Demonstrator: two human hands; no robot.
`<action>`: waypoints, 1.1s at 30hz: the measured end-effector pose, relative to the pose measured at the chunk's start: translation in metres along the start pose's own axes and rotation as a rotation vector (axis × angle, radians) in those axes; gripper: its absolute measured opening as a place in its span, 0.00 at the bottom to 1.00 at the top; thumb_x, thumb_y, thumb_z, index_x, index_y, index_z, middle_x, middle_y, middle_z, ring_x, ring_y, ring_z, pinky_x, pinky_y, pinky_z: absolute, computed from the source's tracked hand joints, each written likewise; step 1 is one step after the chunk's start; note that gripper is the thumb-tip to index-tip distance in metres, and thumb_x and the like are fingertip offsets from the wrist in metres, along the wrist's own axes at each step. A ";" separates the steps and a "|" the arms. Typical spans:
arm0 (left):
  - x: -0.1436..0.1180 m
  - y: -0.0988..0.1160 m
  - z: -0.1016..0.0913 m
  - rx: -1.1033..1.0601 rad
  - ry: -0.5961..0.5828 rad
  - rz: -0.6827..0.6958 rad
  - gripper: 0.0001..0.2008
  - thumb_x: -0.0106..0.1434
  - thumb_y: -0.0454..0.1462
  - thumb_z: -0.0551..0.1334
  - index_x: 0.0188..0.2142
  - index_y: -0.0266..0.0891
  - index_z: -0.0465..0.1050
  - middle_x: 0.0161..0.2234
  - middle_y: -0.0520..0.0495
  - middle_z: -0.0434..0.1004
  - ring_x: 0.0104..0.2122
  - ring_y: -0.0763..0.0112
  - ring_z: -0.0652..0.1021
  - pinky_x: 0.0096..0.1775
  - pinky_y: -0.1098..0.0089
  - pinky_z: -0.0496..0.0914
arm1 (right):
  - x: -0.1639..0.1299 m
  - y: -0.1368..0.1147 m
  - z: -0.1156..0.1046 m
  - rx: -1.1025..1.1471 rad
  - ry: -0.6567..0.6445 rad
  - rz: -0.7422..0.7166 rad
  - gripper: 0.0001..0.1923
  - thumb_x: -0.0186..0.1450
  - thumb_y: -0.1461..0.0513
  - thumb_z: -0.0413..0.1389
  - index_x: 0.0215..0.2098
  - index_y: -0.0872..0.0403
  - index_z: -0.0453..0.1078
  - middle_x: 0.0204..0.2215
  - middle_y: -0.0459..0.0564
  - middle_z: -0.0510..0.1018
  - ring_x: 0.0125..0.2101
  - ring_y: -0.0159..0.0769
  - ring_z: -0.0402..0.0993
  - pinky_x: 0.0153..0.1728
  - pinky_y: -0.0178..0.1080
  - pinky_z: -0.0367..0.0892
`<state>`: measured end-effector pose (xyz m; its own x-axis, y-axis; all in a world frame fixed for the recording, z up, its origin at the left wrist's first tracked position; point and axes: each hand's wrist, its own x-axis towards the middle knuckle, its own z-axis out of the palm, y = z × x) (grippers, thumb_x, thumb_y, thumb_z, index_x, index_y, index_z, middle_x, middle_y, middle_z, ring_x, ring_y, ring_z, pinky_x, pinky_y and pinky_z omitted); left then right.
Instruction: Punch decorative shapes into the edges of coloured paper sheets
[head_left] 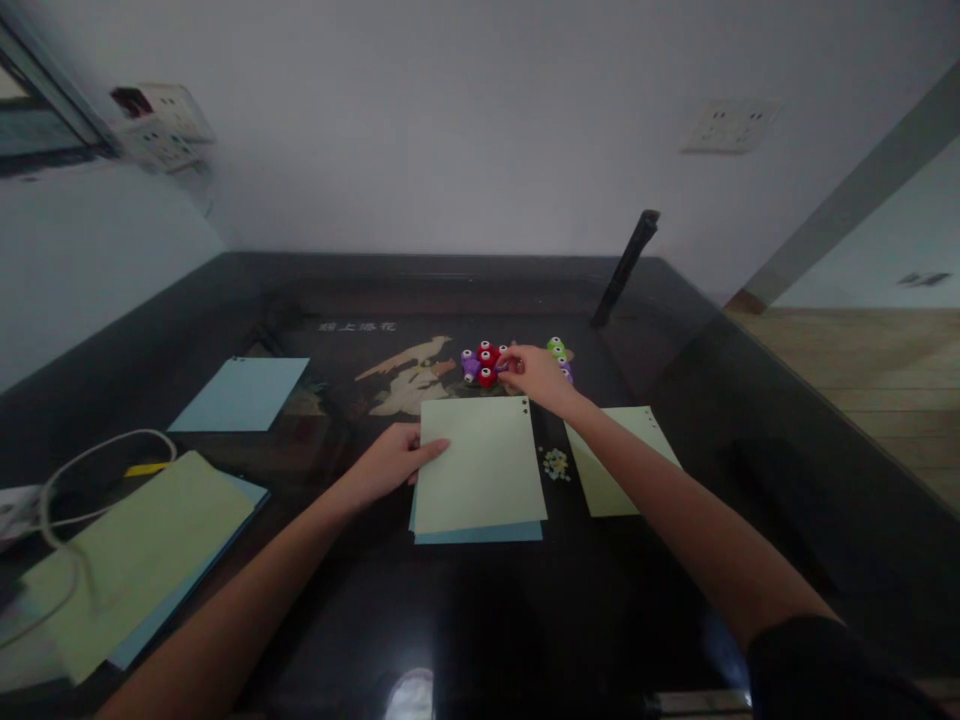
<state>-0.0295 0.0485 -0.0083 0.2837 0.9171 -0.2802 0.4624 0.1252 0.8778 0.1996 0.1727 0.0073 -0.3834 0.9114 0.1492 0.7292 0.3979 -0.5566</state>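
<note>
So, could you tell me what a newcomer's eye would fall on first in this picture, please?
Probably the cluster of small red, purple and green craft punches at the middle of the dark glossy table, where the right hand reaches among them. Just in front lies a pale green sheet stacked on a blue one, with the left hand resting on its left edge. A little heap of punched paper bits sits to its right.

A large dark glossy glass-topped table (465, 620) fills the view, its surface catching a pale glare near the front edge. Behind the table rises a plain white wall (450, 120) bearing a white socket plate (731, 125). Left of the table, another white wall carries a cluster of white sockets (161, 125). Right of the table lies a light wooden plank floor (885, 370).
</note>
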 end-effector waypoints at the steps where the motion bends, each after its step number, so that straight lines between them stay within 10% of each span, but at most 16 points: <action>1: 0.001 -0.002 -0.001 0.007 0.000 0.004 0.17 0.60 0.48 0.58 0.23 0.36 0.66 0.14 0.55 0.61 0.14 0.77 0.61 0.18 0.74 0.52 | 0.005 -0.003 0.003 -0.039 -0.018 -0.007 0.08 0.58 0.62 0.60 0.37 0.54 0.74 0.31 0.50 0.77 0.31 0.36 0.72 0.34 0.37 0.63; 20: -0.003 0.006 -0.002 -0.022 0.036 0.004 0.16 0.59 0.47 0.58 0.24 0.37 0.66 0.14 0.56 0.61 0.14 0.77 0.60 0.18 0.75 0.51 | 0.011 -0.011 -0.010 -0.199 -0.070 -0.120 0.10 0.59 0.58 0.62 0.36 0.54 0.70 0.34 0.53 0.77 0.37 0.43 0.74 0.37 0.42 0.65; 27: -0.010 0.012 0.007 -0.065 -0.029 -0.025 0.19 0.60 0.49 0.58 0.25 0.36 0.66 0.15 0.56 0.61 0.15 0.78 0.60 0.18 0.76 0.51 | -0.079 0.009 -0.052 0.780 -0.039 0.146 0.15 0.62 0.53 0.56 0.40 0.51 0.58 0.34 0.49 0.77 0.27 0.35 0.76 0.28 0.40 0.70; 33: -0.019 0.019 0.023 -0.106 -0.104 -0.103 0.21 0.58 0.53 0.58 0.24 0.36 0.66 0.15 0.55 0.61 0.14 0.78 0.60 0.17 0.77 0.52 | -0.150 0.011 -0.046 1.017 -0.058 0.408 0.22 0.54 0.59 0.65 0.46 0.53 0.67 0.38 0.50 0.79 0.35 0.36 0.78 0.39 0.43 0.72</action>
<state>-0.0071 0.0246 0.0046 0.3269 0.8539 -0.4049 0.4039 0.2612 0.8768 0.2916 0.0449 0.0160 -0.2656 0.9379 -0.2230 0.0094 -0.2288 -0.9734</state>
